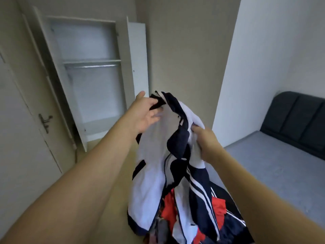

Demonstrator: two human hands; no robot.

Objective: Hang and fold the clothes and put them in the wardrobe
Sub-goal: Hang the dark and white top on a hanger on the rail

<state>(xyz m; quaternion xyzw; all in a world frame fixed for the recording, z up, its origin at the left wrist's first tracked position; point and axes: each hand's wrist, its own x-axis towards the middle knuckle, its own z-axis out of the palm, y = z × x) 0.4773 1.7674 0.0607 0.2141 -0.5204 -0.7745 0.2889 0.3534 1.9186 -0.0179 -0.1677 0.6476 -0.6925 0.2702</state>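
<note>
A white and navy jacket [154, 155] with white stripes and red patches hangs in front of me, lifted above a pile of clothes [163, 231] at the bottom of the view. My left hand [146, 111] holds its dark collar at the top, thumb over the fabric. My right hand [205, 141] grips a bunch of the white cloth on the right side. The white wardrobe [91, 71] stands open ahead on the left, with a shelf and a bare metal hanging rail [91, 66] under it; nothing hangs inside.
A closed door with a metal handle [45, 120] is at the left. A bed with a grey mattress [274, 166] and dark padded headboard [297, 120] lies at the right. A beige wall pillar [184, 59] stands between wardrobe and bed.
</note>
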